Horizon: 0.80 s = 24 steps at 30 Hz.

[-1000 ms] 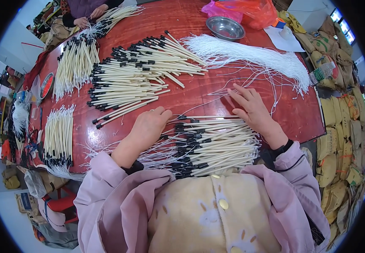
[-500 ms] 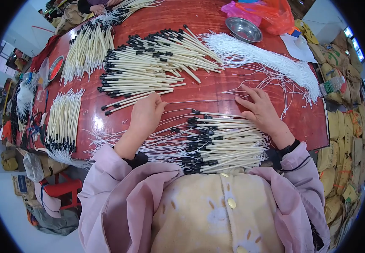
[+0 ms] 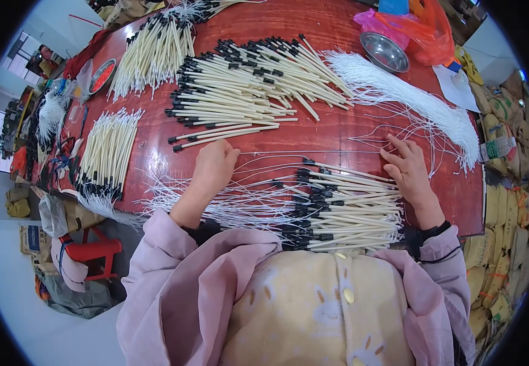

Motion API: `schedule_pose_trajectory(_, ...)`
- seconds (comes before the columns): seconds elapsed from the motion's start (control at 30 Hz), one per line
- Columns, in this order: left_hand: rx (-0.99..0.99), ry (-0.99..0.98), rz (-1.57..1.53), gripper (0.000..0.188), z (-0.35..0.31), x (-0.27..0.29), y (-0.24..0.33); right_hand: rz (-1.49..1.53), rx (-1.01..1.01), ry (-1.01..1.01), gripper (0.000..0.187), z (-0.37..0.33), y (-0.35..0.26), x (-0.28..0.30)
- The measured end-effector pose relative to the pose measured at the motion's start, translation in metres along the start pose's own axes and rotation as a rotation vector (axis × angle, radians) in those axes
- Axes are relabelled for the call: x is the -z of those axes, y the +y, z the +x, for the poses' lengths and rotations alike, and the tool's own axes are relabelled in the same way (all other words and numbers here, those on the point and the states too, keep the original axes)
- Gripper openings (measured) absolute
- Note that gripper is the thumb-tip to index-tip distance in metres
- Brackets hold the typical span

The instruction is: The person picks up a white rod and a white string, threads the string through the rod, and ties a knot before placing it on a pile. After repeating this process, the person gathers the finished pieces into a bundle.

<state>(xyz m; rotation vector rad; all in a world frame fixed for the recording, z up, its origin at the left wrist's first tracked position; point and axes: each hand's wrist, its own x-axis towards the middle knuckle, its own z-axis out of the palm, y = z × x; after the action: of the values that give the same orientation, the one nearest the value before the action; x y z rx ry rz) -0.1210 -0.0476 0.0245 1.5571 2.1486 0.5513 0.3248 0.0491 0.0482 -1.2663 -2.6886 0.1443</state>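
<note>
A thin white cord [image 3: 313,151] stretches almost straight across the red table between my two hands. At its left end my left hand [image 3: 214,166] is closed, fingertips pinching the cord. My right hand [image 3: 409,168] has its fingers spread near the cord's other end; no firm grip shows there. Just below the cord lies a stack of cream sticks with black end caps [image 3: 359,198], close to my body. White strings [image 3: 234,204] trail left from those caps, under my left forearm.
Beyond my hands lies a big heap of capped cream sticks [image 3: 234,91]. A long bundle of white cords [image 3: 405,91] is at right, below a metal bowl [image 3: 384,52] and plastic bags [image 3: 429,33]. More stick bundles [image 3: 110,149] lie left, near a bowl of red pieces [image 3: 102,77].
The whole view has shifted, so the table things appear farther right. My left hand stays pinched on the cord and my right hand stays spread near its other end.
</note>
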Motion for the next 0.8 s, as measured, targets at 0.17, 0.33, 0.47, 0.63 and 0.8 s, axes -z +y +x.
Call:
schedule_pose_trajectory(0.17, -0.074, 0.014, -0.052, 0.027, 0.009, -0.003, 0.014, -0.037, 0.010, 0.023, 0.045, -0.010, 0.012, -0.002)
schedule_pose_trajectory(0.33, -0.032, -0.010, 0.052, 0.028, 0.006, -0.005, 0.020, -0.041, 0.014, 0.015, 0.047, -0.011, 0.009, -0.003)
schedule_pose_trajectory(0.47, -0.054, -0.013, 0.096, 0.024, 0.007, -0.005, 0.018, -0.030, 0.022, -0.018, 0.051, -0.011, 0.008, -0.001)
schedule_pose_trajectory(0.63, -0.138, 0.067, 0.154, 0.020, 0.018, 0.005, 0.020, 0.017, 0.057, -0.012, 0.059, -0.012, 0.004, -0.001)
schedule_pose_trajectory(0.8, -0.485, 0.244, 0.100, 0.019, 0.040, -0.012, 0.035, 0.081, 0.066, -0.012, 0.065, -0.016, 0.003, -0.002)
